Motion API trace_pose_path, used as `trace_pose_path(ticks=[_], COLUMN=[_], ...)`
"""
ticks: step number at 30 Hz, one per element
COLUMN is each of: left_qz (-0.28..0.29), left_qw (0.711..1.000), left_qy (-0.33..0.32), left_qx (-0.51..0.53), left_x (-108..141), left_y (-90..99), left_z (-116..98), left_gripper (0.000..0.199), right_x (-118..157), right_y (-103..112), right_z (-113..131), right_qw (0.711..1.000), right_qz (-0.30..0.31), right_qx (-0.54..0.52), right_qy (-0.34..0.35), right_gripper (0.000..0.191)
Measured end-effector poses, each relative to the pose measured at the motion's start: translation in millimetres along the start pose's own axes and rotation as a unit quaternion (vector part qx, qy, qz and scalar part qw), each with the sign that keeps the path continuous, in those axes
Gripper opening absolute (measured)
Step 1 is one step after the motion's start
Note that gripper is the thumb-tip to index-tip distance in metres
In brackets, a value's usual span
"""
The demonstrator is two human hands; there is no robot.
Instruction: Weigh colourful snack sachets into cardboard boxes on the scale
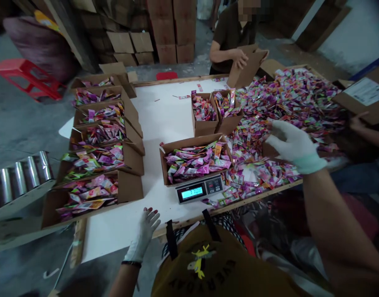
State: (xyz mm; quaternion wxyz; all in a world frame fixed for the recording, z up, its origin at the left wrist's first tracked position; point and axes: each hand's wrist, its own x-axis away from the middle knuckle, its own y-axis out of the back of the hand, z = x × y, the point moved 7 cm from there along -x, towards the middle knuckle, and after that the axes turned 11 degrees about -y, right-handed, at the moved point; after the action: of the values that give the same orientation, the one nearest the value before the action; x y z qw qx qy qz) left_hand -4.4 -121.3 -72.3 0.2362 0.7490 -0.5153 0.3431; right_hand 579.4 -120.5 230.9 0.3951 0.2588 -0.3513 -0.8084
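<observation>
Currently, in the head view, the digital scale is standing on the white table, its lit display showing digits. On top of the scale, a cardboard carton is sitting slightly askew and holding a heap of colourful sachets, mostly purple and pink.

To the near left of the scale, the person's gloved left hand is hovering around the table's near edge, its fingers spreading wide; whether it is touching the table, I cannot tell. To the right of the scale, the gloved right hand is reaching out above the loose pile, its thumb standing well apart from its fingers.

Just beyond the scale, two filled cartons are standing side by side, touching the pile. Left of the scale, a row of filled cartons is running along the table's end, and farther left a roller conveyor is lying below a red stool.

Across the table from the scale, a co-worker is gripping an upright carton with both hands. Far right of the scale, another person's hand is touching a labelled carton.
</observation>
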Motion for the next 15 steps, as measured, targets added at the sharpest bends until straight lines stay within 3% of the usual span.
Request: trace_pose_path(ticks=[5,8,10,11,13,15], left_qz=[0.035,0.056,0.066,0.067,0.067,0.068], left_qw=[0.996,0.984,0.967,0.957,0.942,0.936], left_qy=[-0.085,-0.166,-0.246,-0.281,-0.328,-0.345], left_qx=[0.02,0.029,0.022,0.016,0.002,-0.021], left_x=[-1,6,19,28,46,62], left_y=[-29.1,-54.2,-69.5,-75.3,-83.0,-87.5], left_z=[-42,-76,-102,-113,-128,-136], left_gripper=[0.017,0.023,0.039,0.047,0.056,0.056], right_x=[9,8,-1,-6,-10,2], right_y=[-48,-71,-79,-84,-98,-118], right_z=[75,102,96,84,46,3], right_qw=[0.988,0.972,0.974,0.979,0.982,0.964], right_qz=[0.067,0.112,0.115,0.12,0.152,0.203], right_qx=[-0.001,0.017,0.032,0.049,0.103,0.155], right_qy=[0.136,0.208,0.193,0.155,0.041,-0.069], right_gripper=[0.026,0.026,0.027,0.027,0.027,0.023])
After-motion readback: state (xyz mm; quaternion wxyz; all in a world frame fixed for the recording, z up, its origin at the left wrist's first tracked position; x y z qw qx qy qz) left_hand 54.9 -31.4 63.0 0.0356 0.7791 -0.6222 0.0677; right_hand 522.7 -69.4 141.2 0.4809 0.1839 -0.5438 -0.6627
